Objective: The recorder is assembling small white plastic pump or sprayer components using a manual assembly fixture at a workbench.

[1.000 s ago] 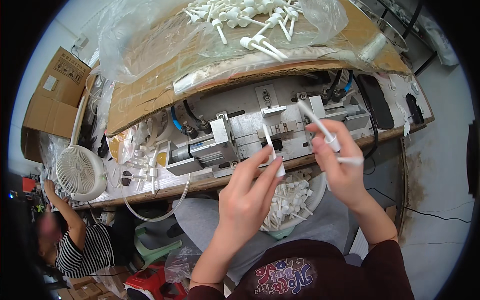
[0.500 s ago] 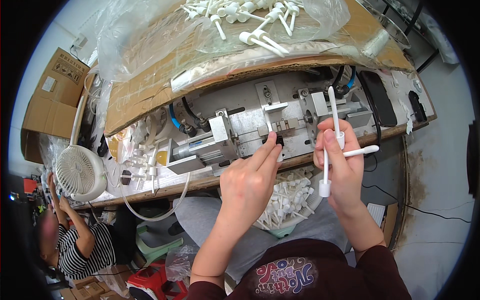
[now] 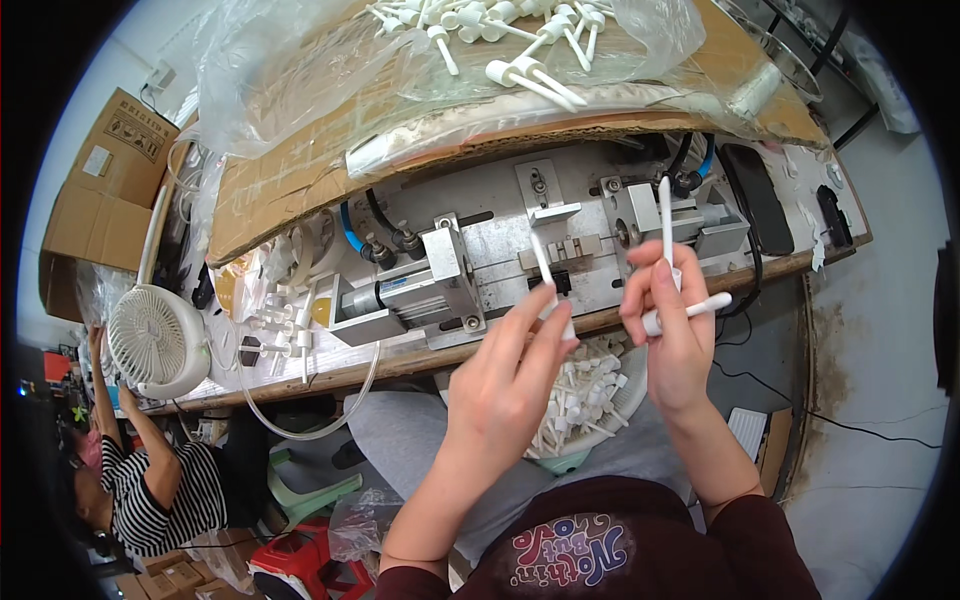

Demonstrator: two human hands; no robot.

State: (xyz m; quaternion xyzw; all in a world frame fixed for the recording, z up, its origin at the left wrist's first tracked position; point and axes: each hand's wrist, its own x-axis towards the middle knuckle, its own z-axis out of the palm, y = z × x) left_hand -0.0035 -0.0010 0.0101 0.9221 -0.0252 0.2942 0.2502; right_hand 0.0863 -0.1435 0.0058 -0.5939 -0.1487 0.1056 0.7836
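My left hand pinches a white capped stick with a thin rod and a wider cylindrical cap. Its rod slants up toward the small metal holder in the middle of the bench fixture; I cannot tell whether they touch. To the right, my right hand is closed on more white capped sticks. One stick points upward, and another lies across the fingers, its cap near the fingertips. Below the hands, a white basket on my lap holds many similar pieces.
Metal cylinder units flank the holder, left and right. Behind stands a cardboard sheet bearing plastic film and loose capped sticks. A phone lies right, a white fan left. Another person sits far left.
My left hand has drawn back from the holder with a capped stick in its fingers. In my right hand, the stick that hung downward no longer shows, and the crosswise one has shifted left.
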